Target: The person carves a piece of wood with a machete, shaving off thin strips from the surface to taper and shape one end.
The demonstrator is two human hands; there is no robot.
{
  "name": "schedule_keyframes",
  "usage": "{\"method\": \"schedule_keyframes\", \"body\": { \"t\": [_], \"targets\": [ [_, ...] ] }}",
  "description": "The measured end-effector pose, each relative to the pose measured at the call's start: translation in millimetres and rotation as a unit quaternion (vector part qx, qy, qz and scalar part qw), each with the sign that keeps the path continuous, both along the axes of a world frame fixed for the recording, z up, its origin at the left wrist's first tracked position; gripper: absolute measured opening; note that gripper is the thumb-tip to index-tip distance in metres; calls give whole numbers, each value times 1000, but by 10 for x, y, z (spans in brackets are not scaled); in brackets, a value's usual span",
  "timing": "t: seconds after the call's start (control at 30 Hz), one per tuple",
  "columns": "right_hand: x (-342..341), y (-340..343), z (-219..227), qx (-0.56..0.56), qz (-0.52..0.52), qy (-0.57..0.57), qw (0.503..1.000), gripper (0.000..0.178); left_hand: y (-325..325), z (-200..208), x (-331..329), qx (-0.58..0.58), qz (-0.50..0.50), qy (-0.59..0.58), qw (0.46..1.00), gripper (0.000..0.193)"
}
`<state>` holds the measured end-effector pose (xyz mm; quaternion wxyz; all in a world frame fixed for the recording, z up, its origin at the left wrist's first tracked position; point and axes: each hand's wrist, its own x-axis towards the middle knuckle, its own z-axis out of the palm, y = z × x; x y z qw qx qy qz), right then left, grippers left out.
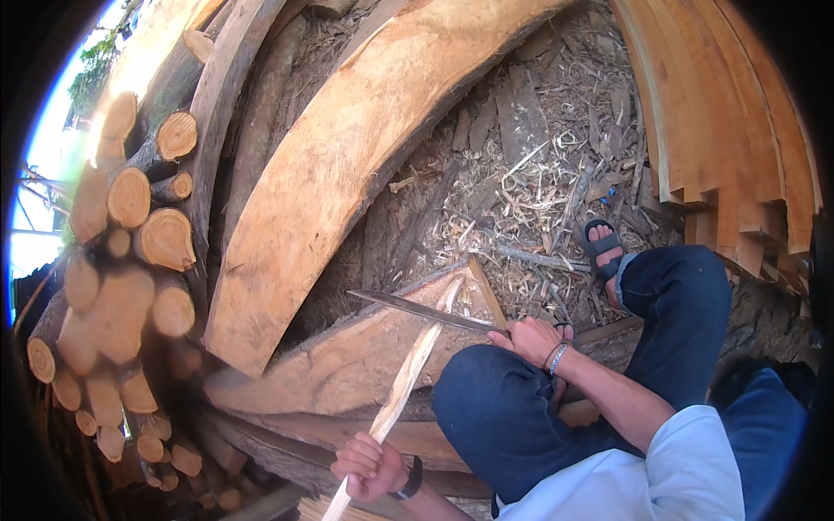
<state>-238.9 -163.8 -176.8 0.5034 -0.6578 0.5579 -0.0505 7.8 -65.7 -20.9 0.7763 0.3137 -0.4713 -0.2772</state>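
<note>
A long, pale, peeled wooden stick (406,379) slants up from the lower edge, and my left hand (369,467) is closed round its lower part. My right hand (530,339) grips the handle end of a long-bladed knife (415,309). Its dark blade points left and lies across the stick near the upper end; whether the edge bites into the wood cannot be made out. The stick's tip reaches over a light wooden slab (313,375) in front of my bent knee. My right fist hides most of the knife's handle.
Cut logs (165,239) are stacked at the left. A big curved slab (347,130) spans the upper middle. Wood shavings (521,195) and bark litter the ground beyond the knife. Sawn planks (712,113) stand at the right, near my sandalled foot (604,247). Blue cloth (769,438) shows lower right.
</note>
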Motion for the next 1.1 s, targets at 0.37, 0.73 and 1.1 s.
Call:
{"method": "schedule_keyframes", "body": {
  "t": [0.37,0.73,1.1],
  "targets": [
    [-3,13,35,-3,-1,7,1000,74,-18,24,-4,-2,-23,-18,1000,36],
    [-21,59,-114,3,-17,-11,1000,72,-30,21,-20,-6,0,-3,1000,36],
    [4,33,-287,28,-41,-34,998,69,-21,-12,77,2,22,33,999,35]
  ]
}}
